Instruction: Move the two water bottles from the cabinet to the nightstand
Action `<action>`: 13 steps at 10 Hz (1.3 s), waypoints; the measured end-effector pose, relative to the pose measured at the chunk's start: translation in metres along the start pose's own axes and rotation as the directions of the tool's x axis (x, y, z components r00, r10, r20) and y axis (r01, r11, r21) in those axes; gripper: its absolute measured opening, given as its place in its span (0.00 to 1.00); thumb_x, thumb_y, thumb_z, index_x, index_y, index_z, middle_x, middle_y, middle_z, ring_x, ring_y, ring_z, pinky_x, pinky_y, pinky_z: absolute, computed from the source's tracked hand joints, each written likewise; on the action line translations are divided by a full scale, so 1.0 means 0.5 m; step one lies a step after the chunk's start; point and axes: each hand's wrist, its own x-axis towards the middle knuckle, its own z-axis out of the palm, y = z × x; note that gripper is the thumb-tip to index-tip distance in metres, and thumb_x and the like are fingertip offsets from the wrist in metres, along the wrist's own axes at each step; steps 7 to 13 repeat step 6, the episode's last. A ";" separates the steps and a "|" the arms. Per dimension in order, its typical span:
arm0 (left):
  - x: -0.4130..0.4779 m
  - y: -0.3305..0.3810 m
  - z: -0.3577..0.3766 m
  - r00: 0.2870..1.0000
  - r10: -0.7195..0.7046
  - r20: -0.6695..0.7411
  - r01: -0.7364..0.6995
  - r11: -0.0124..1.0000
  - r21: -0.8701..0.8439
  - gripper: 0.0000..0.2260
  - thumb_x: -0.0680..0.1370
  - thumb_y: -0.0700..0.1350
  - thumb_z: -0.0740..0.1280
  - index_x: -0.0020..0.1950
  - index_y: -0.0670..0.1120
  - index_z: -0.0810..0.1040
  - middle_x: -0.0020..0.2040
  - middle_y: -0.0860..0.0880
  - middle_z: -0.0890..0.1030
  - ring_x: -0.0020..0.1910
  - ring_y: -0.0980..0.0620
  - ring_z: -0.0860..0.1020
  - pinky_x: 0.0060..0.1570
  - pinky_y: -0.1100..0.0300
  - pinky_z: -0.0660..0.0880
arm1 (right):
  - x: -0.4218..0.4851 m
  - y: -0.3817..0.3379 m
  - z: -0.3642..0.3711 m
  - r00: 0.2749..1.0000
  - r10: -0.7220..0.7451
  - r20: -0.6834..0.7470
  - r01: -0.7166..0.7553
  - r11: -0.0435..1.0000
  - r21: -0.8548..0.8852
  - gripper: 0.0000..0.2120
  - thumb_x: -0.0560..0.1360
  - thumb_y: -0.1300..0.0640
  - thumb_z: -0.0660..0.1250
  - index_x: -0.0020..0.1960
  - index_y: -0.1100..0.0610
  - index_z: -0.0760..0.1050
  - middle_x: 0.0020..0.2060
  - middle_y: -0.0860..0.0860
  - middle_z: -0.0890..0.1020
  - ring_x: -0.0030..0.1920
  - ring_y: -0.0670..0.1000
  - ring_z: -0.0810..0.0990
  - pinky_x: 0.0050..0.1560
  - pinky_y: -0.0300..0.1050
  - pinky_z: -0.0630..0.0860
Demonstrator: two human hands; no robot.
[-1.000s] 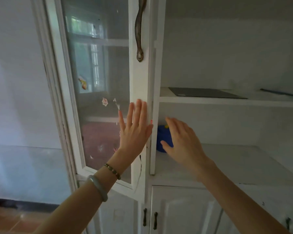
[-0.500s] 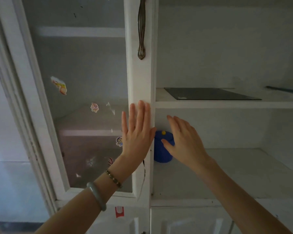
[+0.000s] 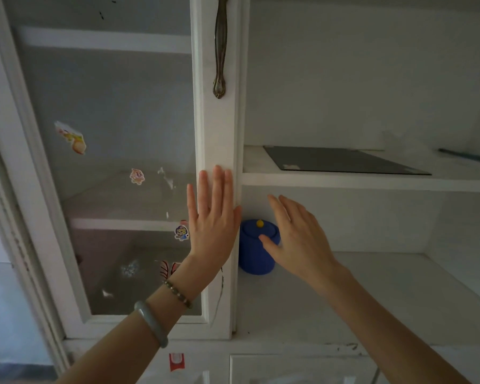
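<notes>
Item: white cabinet (image 3: 372, 187), right bay open. Our left hand (image 3: 212, 220) lay flat, fingers spread, against the frame of the glass door (image 3: 215, 128), below its metal handle (image 3: 220, 48). Our right hand (image 3: 297, 239) was open, fingers loosely spread, holding nothing, just before a blue lidded container (image 3: 254, 256) with a yellow knob on the lower shelf. Dark flat panel (image 3: 341, 162) on the shelf above. Stickers (image 3: 137, 176) on the glass.
</notes>
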 end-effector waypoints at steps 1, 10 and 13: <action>-0.002 0.003 0.000 1.000 -0.008 -0.004 0.008 1.000 0.020 0.29 0.80 0.49 0.59 0.75 0.40 0.50 0.75 0.39 0.53 0.73 0.37 0.53 0.71 0.40 0.53 | -0.002 0.011 0.000 1.000 -0.007 0.011 0.007 1.000 0.007 0.33 0.68 0.51 0.71 0.68 0.63 0.64 0.61 0.63 0.75 0.60 0.62 0.74 0.57 0.54 0.72; -0.007 -0.001 -0.087 0.974 0.049 0.219 -0.116 0.946 0.302 0.36 0.78 0.61 0.55 0.76 0.40 0.49 0.76 0.41 0.54 0.75 0.43 0.52 0.72 0.43 0.51 | -0.006 0.022 -0.033 0.992 -0.123 -0.028 0.124 0.991 0.041 0.35 0.69 0.51 0.69 0.70 0.63 0.60 0.62 0.63 0.73 0.62 0.62 0.71 0.59 0.56 0.70; -0.007 -0.001 -0.087 0.974 0.049 0.219 -0.116 0.946 0.302 0.36 0.78 0.61 0.55 0.76 0.40 0.49 0.76 0.41 0.54 0.75 0.43 0.52 0.72 0.43 0.51 | -0.006 0.022 -0.033 0.992 -0.123 -0.028 0.124 0.991 0.041 0.35 0.69 0.51 0.69 0.70 0.63 0.60 0.62 0.63 0.73 0.62 0.62 0.71 0.59 0.56 0.70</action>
